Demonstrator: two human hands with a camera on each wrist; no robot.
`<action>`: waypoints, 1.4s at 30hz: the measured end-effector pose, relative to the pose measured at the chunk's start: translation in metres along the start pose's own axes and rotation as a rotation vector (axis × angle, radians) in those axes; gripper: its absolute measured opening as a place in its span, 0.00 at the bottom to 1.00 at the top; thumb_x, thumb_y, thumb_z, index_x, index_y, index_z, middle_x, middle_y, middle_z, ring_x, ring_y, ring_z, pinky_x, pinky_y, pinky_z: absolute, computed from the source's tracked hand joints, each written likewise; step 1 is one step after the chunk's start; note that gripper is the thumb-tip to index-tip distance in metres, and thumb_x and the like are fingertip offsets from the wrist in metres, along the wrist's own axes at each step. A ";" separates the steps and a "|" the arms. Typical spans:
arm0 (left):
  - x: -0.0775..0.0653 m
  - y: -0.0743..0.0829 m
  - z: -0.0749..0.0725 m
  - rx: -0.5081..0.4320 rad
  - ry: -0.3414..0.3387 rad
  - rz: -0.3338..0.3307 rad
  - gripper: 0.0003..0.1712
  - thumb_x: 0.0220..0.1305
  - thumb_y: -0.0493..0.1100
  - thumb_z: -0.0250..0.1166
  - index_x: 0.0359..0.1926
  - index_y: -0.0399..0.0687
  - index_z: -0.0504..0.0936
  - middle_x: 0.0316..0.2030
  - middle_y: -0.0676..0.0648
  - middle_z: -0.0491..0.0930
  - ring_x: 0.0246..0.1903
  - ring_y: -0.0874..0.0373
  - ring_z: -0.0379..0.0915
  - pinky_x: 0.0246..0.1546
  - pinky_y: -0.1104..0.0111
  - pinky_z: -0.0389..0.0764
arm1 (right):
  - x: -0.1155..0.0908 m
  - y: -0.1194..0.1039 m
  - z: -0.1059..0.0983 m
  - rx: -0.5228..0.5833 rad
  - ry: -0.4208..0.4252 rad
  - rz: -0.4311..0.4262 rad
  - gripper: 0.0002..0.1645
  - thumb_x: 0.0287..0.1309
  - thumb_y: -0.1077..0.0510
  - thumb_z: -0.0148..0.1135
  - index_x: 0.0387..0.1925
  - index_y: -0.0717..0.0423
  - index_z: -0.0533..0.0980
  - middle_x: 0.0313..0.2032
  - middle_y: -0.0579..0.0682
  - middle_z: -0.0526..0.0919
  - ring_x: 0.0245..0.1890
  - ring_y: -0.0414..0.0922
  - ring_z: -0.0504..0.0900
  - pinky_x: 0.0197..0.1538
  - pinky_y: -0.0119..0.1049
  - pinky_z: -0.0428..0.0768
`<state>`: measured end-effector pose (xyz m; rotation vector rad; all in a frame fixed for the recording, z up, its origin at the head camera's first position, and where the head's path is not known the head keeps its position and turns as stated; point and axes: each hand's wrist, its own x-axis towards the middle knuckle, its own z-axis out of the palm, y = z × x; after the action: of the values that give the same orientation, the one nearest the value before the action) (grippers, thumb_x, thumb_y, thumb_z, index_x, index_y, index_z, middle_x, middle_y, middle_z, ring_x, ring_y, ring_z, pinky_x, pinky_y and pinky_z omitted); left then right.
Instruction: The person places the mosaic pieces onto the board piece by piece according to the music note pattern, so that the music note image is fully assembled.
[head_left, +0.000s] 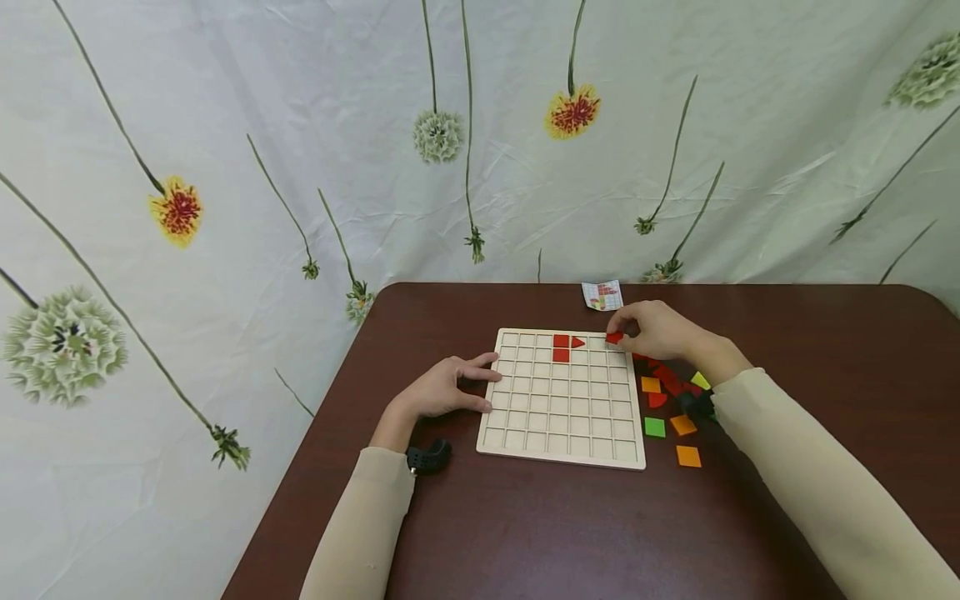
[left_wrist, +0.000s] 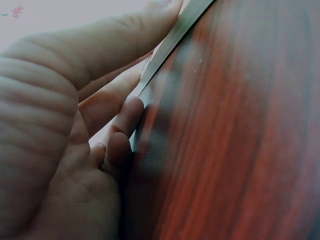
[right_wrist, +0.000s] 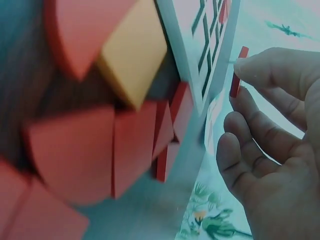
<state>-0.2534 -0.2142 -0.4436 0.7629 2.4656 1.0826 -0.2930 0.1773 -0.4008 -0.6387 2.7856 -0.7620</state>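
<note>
A person in pale sleeves works at a dark wooden table [head_left: 555,533], where a pale grid board [head_left: 558,421] lies flat, set in from the table's far edge. The left hand [head_left: 450,387] is spread, its fingers and thumb touching the board's left edge without wrapping round it, probably to keep the board from sliding. The right hand [head_left: 656,329] pinches one small red piece [head_left: 614,337] between thumb and forefinger, the gap between them no wider than the piece, the other fingers loosely bent. That piece is over the board's far right corner; whether it touches the board cannot be told. The fingertip hold likely suits something so thin, sparing its neighbours. At the board's far edge, a red square [head_left: 561,341] fills one cell, a second red square [head_left: 560,356] sits directly nearer, and a red triangle [head_left: 577,342] lies just right of the first. Loose red, orange [head_left: 688,456], green [head_left: 655,427] and yellow [head_left: 701,381] pieces lie along the board's right edge, seemingly for the right hand's easy reach. A printed card [head_left: 602,295] lies at the table's far edge, perhaps there for easy viewing.
</note>
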 end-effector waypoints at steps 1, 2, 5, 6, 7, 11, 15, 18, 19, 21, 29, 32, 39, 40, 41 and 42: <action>0.000 0.000 0.000 0.000 0.001 0.000 0.31 0.56 0.43 0.79 0.63 0.52 0.85 0.77 0.52 0.63 0.80 0.52 0.51 0.76 0.51 0.62 | 0.001 -0.001 0.002 -0.001 -0.001 -0.012 0.11 0.64 0.62 0.68 0.48 0.55 0.84 0.46 0.55 0.85 0.33 0.47 0.74 0.36 0.37 0.74; 0.000 0.000 0.000 0.000 0.002 0.001 0.31 0.56 0.43 0.79 0.63 0.52 0.85 0.77 0.52 0.63 0.80 0.52 0.51 0.76 0.51 0.62 | 0.002 -0.002 0.004 0.001 -0.003 -0.022 0.11 0.64 0.62 0.68 0.48 0.55 0.84 0.45 0.54 0.85 0.34 0.47 0.74 0.37 0.38 0.75; 0.000 0.000 0.000 -0.001 0.003 0.002 0.31 0.56 0.43 0.79 0.63 0.52 0.85 0.77 0.51 0.63 0.80 0.52 0.52 0.76 0.51 0.62 | 0.004 -0.007 0.010 0.008 -0.013 -0.034 0.11 0.65 0.60 0.68 0.48 0.53 0.85 0.46 0.52 0.85 0.39 0.48 0.77 0.43 0.42 0.79; 0.000 0.000 0.000 -0.002 0.004 0.001 0.31 0.56 0.43 0.79 0.63 0.52 0.85 0.77 0.52 0.63 0.80 0.52 0.51 0.77 0.51 0.62 | 0.006 -0.008 0.012 0.004 -0.017 -0.042 0.11 0.65 0.59 0.68 0.48 0.52 0.85 0.46 0.52 0.86 0.41 0.49 0.77 0.45 0.44 0.79; 0.000 0.000 0.000 -0.003 0.004 0.001 0.31 0.56 0.43 0.79 0.63 0.52 0.85 0.77 0.52 0.63 0.80 0.52 0.51 0.77 0.51 0.62 | 0.007 -0.010 0.014 0.001 -0.022 -0.049 0.11 0.65 0.58 0.69 0.48 0.52 0.85 0.47 0.51 0.86 0.44 0.49 0.77 0.48 0.45 0.79; 0.000 -0.001 0.000 -0.005 0.007 -0.003 0.31 0.56 0.43 0.79 0.63 0.52 0.85 0.77 0.52 0.63 0.80 0.53 0.51 0.77 0.51 0.62 | 0.010 -0.016 0.019 -0.007 -0.044 -0.083 0.12 0.64 0.58 0.69 0.49 0.51 0.85 0.49 0.51 0.86 0.45 0.49 0.77 0.50 0.46 0.79; 0.000 -0.001 0.000 -0.012 0.006 -0.005 0.31 0.56 0.42 0.79 0.63 0.52 0.85 0.77 0.52 0.64 0.80 0.53 0.51 0.77 0.52 0.62 | 0.012 -0.022 0.024 -0.026 -0.056 -0.121 0.12 0.64 0.60 0.68 0.49 0.52 0.84 0.52 0.52 0.86 0.46 0.49 0.79 0.51 0.47 0.80; 0.000 -0.001 0.001 -0.018 0.007 -0.008 0.31 0.56 0.42 0.80 0.63 0.52 0.85 0.77 0.52 0.64 0.80 0.53 0.51 0.77 0.52 0.62 | 0.012 -0.025 0.028 -0.030 -0.057 -0.133 0.11 0.65 0.61 0.67 0.49 0.53 0.84 0.55 0.54 0.85 0.51 0.51 0.81 0.55 0.49 0.81; 0.000 -0.001 0.001 -0.017 0.008 -0.008 0.31 0.56 0.42 0.80 0.62 0.52 0.85 0.77 0.52 0.64 0.80 0.53 0.51 0.77 0.52 0.62 | 0.012 -0.026 0.029 -0.031 -0.058 -0.137 0.11 0.66 0.61 0.67 0.49 0.53 0.84 0.56 0.55 0.84 0.52 0.51 0.81 0.56 0.50 0.81; 0.001 -0.002 0.002 -0.018 0.008 -0.008 0.31 0.56 0.42 0.80 0.62 0.52 0.85 0.77 0.53 0.64 0.80 0.53 0.51 0.77 0.52 0.62 | 0.012 -0.027 0.031 -0.032 -0.062 -0.141 0.11 0.66 0.62 0.66 0.49 0.53 0.84 0.56 0.56 0.84 0.52 0.52 0.81 0.56 0.50 0.81; 0.001 -0.003 0.002 -0.012 0.007 -0.003 0.31 0.56 0.42 0.79 0.62 0.53 0.85 0.77 0.52 0.64 0.80 0.53 0.52 0.77 0.52 0.62 | 0.011 -0.030 0.033 -0.035 -0.058 -0.158 0.10 0.67 0.62 0.65 0.48 0.54 0.85 0.53 0.55 0.83 0.49 0.50 0.80 0.54 0.48 0.81; 0.001 -0.002 0.001 -0.012 0.010 -0.006 0.31 0.56 0.42 0.79 0.62 0.52 0.85 0.77 0.52 0.64 0.80 0.52 0.52 0.77 0.52 0.62 | 0.011 -0.030 0.033 -0.040 -0.047 -0.189 0.10 0.67 0.63 0.66 0.47 0.55 0.86 0.53 0.54 0.84 0.49 0.50 0.81 0.54 0.49 0.82; 0.001 -0.001 0.001 -0.017 0.010 0.001 0.31 0.56 0.41 0.79 0.62 0.51 0.85 0.77 0.51 0.64 0.80 0.52 0.52 0.76 0.51 0.63 | 0.010 -0.025 0.031 -0.043 -0.038 -0.207 0.10 0.67 0.61 0.67 0.48 0.52 0.87 0.53 0.52 0.85 0.51 0.51 0.83 0.55 0.50 0.83; 0.001 -0.001 0.001 -0.016 0.009 0.002 0.31 0.56 0.41 0.79 0.62 0.51 0.85 0.77 0.51 0.64 0.80 0.52 0.52 0.76 0.51 0.62 | 0.009 -0.024 0.030 -0.042 -0.040 -0.201 0.10 0.68 0.61 0.67 0.49 0.52 0.87 0.54 0.52 0.85 0.52 0.52 0.83 0.55 0.50 0.83; 0.001 -0.001 0.001 -0.015 0.008 0.003 0.31 0.56 0.41 0.79 0.62 0.51 0.85 0.77 0.51 0.64 0.80 0.52 0.52 0.77 0.51 0.62 | 0.008 -0.023 0.029 -0.038 -0.041 -0.193 0.11 0.68 0.61 0.66 0.49 0.52 0.87 0.54 0.52 0.85 0.52 0.52 0.83 0.56 0.51 0.83; 0.001 -0.001 0.001 -0.013 0.007 0.004 0.31 0.56 0.42 0.79 0.63 0.51 0.85 0.77 0.51 0.64 0.80 0.52 0.52 0.77 0.51 0.62 | 0.007 -0.021 0.027 -0.034 -0.040 -0.185 0.11 0.69 0.60 0.66 0.50 0.52 0.86 0.54 0.52 0.85 0.53 0.52 0.82 0.56 0.51 0.83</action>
<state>-0.2542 -0.2141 -0.4452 0.7612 2.4617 1.1036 -0.2840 0.1458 -0.4136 -0.9181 2.7356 -0.7282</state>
